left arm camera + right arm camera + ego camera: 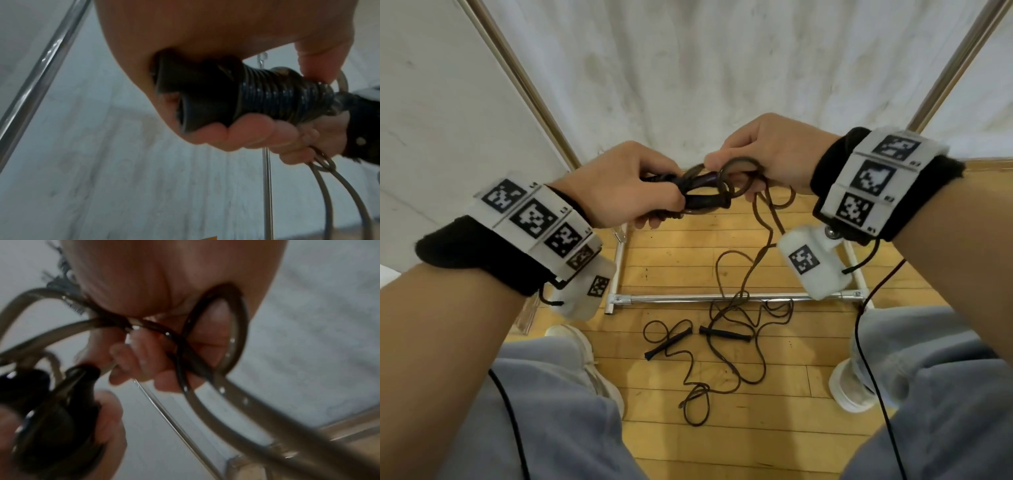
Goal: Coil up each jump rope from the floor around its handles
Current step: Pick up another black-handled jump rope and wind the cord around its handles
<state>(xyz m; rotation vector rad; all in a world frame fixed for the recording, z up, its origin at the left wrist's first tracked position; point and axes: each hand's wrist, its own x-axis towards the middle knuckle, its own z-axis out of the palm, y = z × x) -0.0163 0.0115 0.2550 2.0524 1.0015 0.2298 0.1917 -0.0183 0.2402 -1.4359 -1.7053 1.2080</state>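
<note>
Two jump ropes (702, 192) (one floored) (722, 346)

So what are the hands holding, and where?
The left hand grips the jump rope's two black handles bunched together, partly wound with cord. The right hand pinches loops of its cord.

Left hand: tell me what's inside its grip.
The left hand grips two black handles wrapped in cord coils. The handles' middles are covered by coils and fingers.
</note>
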